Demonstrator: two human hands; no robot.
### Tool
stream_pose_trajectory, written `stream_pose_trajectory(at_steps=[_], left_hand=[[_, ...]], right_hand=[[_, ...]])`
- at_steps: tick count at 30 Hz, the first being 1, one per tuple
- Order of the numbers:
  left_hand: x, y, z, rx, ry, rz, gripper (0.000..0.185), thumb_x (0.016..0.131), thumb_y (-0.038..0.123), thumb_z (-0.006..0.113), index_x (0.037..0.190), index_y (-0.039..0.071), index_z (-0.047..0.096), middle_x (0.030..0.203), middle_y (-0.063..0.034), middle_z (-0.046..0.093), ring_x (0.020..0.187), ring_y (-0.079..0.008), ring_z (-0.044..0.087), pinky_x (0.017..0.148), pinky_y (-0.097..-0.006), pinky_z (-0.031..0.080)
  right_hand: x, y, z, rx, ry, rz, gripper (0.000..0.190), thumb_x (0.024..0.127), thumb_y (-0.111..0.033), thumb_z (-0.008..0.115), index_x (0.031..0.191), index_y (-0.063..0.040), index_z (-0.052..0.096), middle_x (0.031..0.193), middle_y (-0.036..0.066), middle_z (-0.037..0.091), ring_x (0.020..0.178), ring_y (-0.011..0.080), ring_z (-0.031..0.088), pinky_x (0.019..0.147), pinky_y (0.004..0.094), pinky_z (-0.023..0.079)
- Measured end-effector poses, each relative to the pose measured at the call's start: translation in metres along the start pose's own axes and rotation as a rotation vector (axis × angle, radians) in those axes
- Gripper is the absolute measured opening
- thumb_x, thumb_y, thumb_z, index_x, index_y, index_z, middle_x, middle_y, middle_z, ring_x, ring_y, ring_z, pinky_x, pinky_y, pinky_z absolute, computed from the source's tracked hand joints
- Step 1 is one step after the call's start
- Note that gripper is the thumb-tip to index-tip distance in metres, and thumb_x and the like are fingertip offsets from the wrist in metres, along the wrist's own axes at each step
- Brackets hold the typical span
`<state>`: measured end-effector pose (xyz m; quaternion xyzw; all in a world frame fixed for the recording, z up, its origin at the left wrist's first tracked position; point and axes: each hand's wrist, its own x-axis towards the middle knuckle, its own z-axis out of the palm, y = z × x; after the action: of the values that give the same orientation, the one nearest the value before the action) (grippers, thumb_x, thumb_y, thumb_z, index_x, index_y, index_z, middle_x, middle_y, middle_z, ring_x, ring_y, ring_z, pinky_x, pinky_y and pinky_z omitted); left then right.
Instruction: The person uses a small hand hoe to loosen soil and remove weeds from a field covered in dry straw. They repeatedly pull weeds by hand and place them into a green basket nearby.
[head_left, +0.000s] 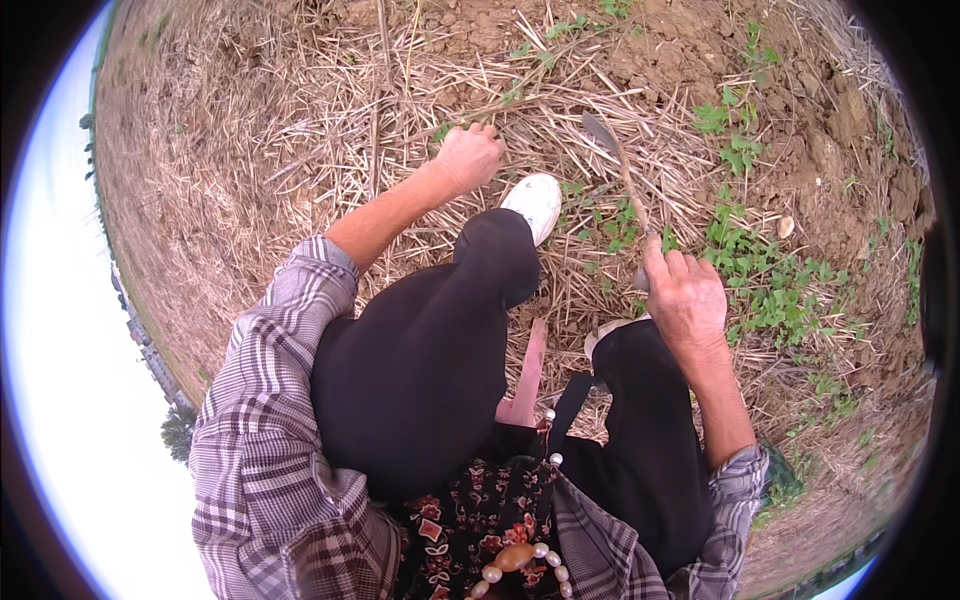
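Note:
My right hand (686, 300) grips the handle of a sickle (628, 180), a rusty, narrow tool whose dark blade points up and to the left over dry straw. My left hand (472, 156) is lowered over the straw just above my left white shoe (534, 204), its fingers bent at a thin plant stem (517, 101); whether they grip it is hard to tell. Low green leafy plants (772, 277) grow to the right of my right hand. Between my legs lies a flat pink strip (531, 367).
Dry straw (315, 135) covers the ground at the left and centre. Bare cracked soil (825, 150) shows at the upper right, with a small pale stone-like piece (785, 227). A dark green object (780, 472) lies beside my right sleeve.

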<state>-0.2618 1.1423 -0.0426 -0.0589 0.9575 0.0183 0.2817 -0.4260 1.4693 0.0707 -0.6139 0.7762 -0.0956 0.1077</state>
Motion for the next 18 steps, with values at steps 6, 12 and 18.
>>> stream_pose_trajectory(at_steps=[6,12,18], left_hand=[[-0.021,0.002,0.003,-0.067,0.042,-0.046,0.015,0.085,0.024,0.064,0.089,0.01,0.066,0.096,-0.0076,0.057,0.099,-0.024,0.059,0.082,-0.0424,0.05],[-0.011,0.0,-0.005,-0.374,0.208,0.0,0.019,0.085,0.021,0.067,0.096,0.006,0.065,0.108,-0.0081,0.061,0.092,-0.0317,0.064,0.076,-0.0429,0.053],[0.02,0.003,-0.016,-0.387,0.194,0.168,0.033,0.084,0.039,0.067,0.098,0.009,0.068,0.103,-0.0085,0.067,0.106,-0.0267,0.059,0.095,-0.045,0.038]], right_hand=[[-0.012,-0.008,-0.017,0.081,-0.007,0.078,0.032,0.078,-0.015,0.068,0.108,-0.004,0.064,0.065,0.003,0.05,0.058,0.0172,0.057,0.056,0.0328,0.046],[-0.018,-0.007,-0.029,0.173,-0.012,0.143,0.036,0.072,-0.012,0.072,0.107,-0.005,0.064,0.065,0.004,0.051,0.058,0.0213,0.058,0.056,0.0351,0.046],[-0.037,-0.005,-0.028,0.231,0.023,0.25,0.044,0.065,-0.003,0.069,0.109,-0.006,0.064,0.066,0.006,0.053,0.057,0.0253,0.056,0.055,0.0365,0.046]])
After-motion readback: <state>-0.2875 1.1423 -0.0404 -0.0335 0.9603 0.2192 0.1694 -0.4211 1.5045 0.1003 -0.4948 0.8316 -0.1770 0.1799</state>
